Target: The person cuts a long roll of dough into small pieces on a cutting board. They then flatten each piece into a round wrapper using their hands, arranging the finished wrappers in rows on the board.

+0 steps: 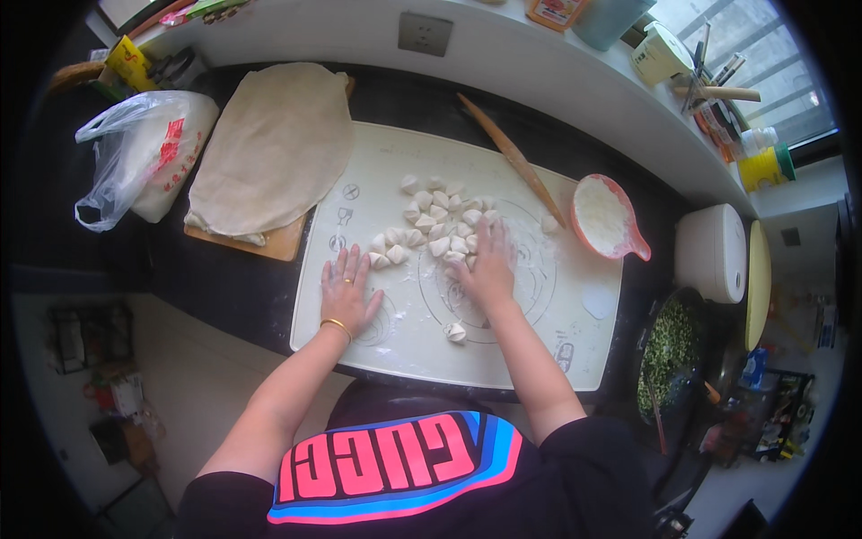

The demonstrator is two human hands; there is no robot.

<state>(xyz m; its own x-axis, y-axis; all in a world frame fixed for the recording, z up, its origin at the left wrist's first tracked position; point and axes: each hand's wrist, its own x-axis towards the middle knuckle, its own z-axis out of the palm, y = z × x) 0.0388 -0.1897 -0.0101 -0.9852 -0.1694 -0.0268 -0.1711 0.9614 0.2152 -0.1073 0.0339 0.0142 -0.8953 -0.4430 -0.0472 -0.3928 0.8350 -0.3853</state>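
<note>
My left hand (347, 293) lies flat on the cream kneading mat (417, 364), fingers spread, left of a small cluster of dough pieces. Over the right edge of the main pile of cut dough pieces (439, 213) is my right hand (490, 266), palm down with fingers apart; it covers some of them. Whether it presses on the pieces under it cannot be seen. One dough piece (455, 332) sits alone nearer my body, and another (549, 223) lies by the rolling pin's tip. Loose flour dusts the mat around both hands.
A tapered wooden rolling pin (515, 162) crosses the mat's far edge. Right of it stands a pink bowl of flour (603, 215). A large dough sheet (276, 148) covers a wooden board (279, 246), beside a plastic bag (148, 148). A pan of chopped greens (667, 350) and a white appliance (710, 252) stand right.
</note>
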